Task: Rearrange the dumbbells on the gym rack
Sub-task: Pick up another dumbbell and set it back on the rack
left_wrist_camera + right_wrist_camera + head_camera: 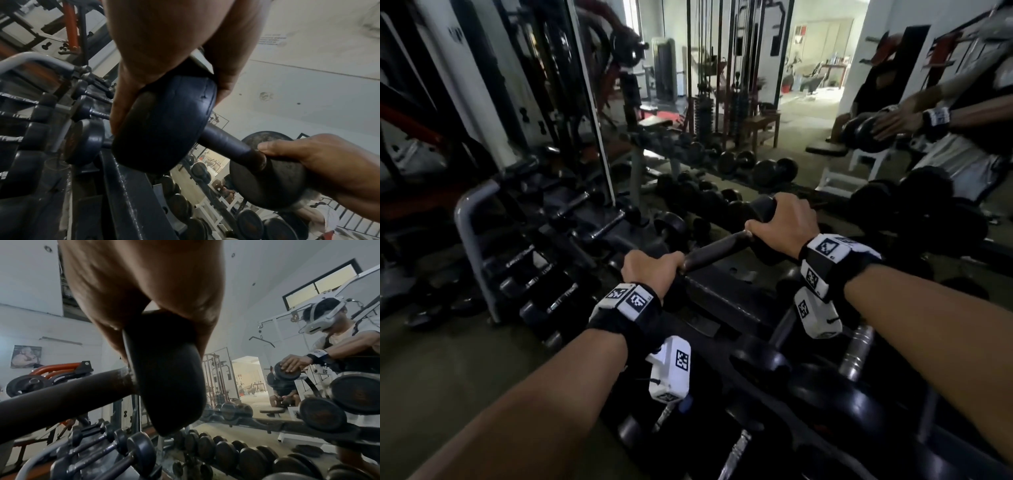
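A black dumbbell [717,251] with round heads hangs just above the top tier of the dark rack [729,298]. My left hand [650,270] grips its near head [164,125] from above, fingers and thumb curled over the rim. My right hand [784,222] grips the far head [166,374] the same way. The bare handle [224,144] runs between both hands, tilted up toward the right. In the right wrist view the handle [61,407] crosses the lower left.
Lower rack tiers hold several more black dumbbells [822,380], some with chrome handles. A smaller grey-framed rack [472,240] with light dumbbells stands at left. A wall mirror [722,102] behind reflects the gym and a person holding the dumbbell [320,344].
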A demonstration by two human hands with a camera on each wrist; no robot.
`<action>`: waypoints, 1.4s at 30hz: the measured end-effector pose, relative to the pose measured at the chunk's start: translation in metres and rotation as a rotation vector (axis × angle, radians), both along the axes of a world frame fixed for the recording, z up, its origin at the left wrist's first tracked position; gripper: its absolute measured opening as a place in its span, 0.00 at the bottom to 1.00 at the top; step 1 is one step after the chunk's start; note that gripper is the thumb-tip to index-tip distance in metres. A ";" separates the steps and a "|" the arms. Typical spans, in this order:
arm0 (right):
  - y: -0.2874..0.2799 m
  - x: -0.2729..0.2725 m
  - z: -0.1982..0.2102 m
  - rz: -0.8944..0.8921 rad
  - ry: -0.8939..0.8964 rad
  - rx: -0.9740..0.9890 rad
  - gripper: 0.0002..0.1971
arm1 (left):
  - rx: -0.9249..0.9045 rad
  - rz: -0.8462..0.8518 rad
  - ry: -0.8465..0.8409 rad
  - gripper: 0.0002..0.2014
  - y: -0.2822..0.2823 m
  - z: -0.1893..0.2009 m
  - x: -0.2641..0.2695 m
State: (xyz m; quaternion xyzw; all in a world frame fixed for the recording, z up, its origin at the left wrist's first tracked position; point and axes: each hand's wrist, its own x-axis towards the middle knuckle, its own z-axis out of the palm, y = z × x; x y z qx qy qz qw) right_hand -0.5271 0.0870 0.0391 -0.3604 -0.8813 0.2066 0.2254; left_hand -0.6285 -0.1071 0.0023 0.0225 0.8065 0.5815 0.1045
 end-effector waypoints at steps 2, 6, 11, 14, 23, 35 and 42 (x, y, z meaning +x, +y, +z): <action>0.011 -0.022 -0.009 0.027 -0.045 0.001 0.23 | -0.021 0.000 -0.046 0.18 0.010 -0.014 -0.017; 0.033 -0.068 -0.031 0.060 -0.139 -0.006 0.21 | -0.033 0.039 -0.159 0.16 0.027 -0.043 -0.046; 0.053 -0.116 -0.066 0.053 -0.267 -0.044 0.23 | -0.033 0.086 -0.306 0.15 0.047 -0.086 -0.072; 0.063 -0.138 -0.086 0.045 -0.340 -0.084 0.23 | -0.067 0.092 -0.414 0.30 0.060 -0.108 -0.082; 0.097 -0.174 -0.146 0.057 -0.458 -0.189 0.24 | -0.097 0.128 -0.614 0.35 0.096 -0.150 -0.103; 0.108 -0.181 -0.157 0.139 -0.518 -0.136 0.27 | -0.072 0.166 -0.669 0.30 0.098 -0.161 -0.086; 0.102 -0.169 -0.165 0.118 -0.514 -0.127 0.29 | -0.130 0.154 -0.644 0.34 0.091 -0.167 -0.074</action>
